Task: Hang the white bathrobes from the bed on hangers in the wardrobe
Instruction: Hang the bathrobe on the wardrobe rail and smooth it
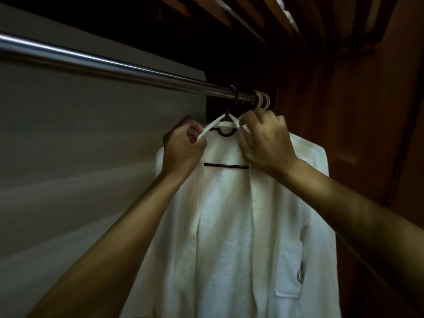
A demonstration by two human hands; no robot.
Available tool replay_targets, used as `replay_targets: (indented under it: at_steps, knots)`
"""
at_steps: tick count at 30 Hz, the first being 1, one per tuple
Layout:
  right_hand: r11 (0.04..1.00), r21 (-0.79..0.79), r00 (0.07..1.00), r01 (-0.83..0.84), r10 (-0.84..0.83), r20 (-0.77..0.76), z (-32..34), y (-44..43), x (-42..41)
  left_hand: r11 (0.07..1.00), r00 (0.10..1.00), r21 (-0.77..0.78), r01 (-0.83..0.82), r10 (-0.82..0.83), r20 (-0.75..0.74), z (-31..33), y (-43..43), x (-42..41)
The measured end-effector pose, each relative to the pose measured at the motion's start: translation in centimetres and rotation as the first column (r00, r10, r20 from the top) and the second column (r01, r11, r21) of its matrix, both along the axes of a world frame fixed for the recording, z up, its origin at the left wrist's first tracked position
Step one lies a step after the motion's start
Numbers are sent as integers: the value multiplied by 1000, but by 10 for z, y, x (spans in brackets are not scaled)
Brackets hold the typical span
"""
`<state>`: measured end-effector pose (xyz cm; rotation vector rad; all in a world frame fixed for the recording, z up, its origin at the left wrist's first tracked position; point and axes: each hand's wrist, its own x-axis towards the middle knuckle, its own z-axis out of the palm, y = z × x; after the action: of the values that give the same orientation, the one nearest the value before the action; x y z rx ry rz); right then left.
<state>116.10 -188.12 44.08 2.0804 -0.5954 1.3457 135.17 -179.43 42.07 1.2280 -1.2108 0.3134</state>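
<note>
- Left grip (183, 143) pinches one end of a white cloth strip (210, 128) between curled fingers. My right grip (263, 138) has the other end, fingers bent down around it.
- That strip passes over the neck of the dark hanger (226, 166), whose hook sits on the metal rail (114, 65).
- The white bathrobe (224, 226) hangs from this hanger inside the wardrobe with its front open. A second robe (319, 157) hangs just behind it, toward the wooden wall (344, 111).
- As I judge it, this robe is hung and I am tidying its strip, likely the belt, at the collar.
- Next I should draw both ends evenly so the hanger does not tip on the rail, then release gently.
- Both forearms reach up and forward, converging at the collar, backs of the hands facing me.
</note>
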Motion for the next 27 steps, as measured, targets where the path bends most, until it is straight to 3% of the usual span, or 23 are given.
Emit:
replay_targets:
  at_steps: [2, 4, 8, 11, 16, 22, 27]
  knots:
    - [978, 88, 981, 191, -187, -52, 5, 0, -1, 990, 983, -65, -121, 129, 130, 13, -2, -3]
    - [952, 173, 966, 252, -238, -99, 7, 1, -8, 983, 953, -110, -148, 172, 251, 19, -6, -11]
    - [950, 269, 986, 162, -168, -2, 3, 4, -36, 987, 833, -92, -134, 163, 530, 16, -19, -21]
    - [963, 271, 987, 0, -43, 153, -11, 7, -55, 985, 767, -112, -131, 172, 618, 19, -30, -19]
    - [864, 486, 974, -135, 24, 227, 16, 5, -63, 983, 750, -115, -146, 186, 635, 32, -35, -20]
    - [879, 444, 951, -173, 31, 309, 37, 3, -53, 974, 790, -181, -136, 216, 574, -14, -35, -43]
    - [876, 460, 975, -144, 45, 219, 13, -7, -49, 983, 826, -121, -140, 183, 533, -18, -28, -28]
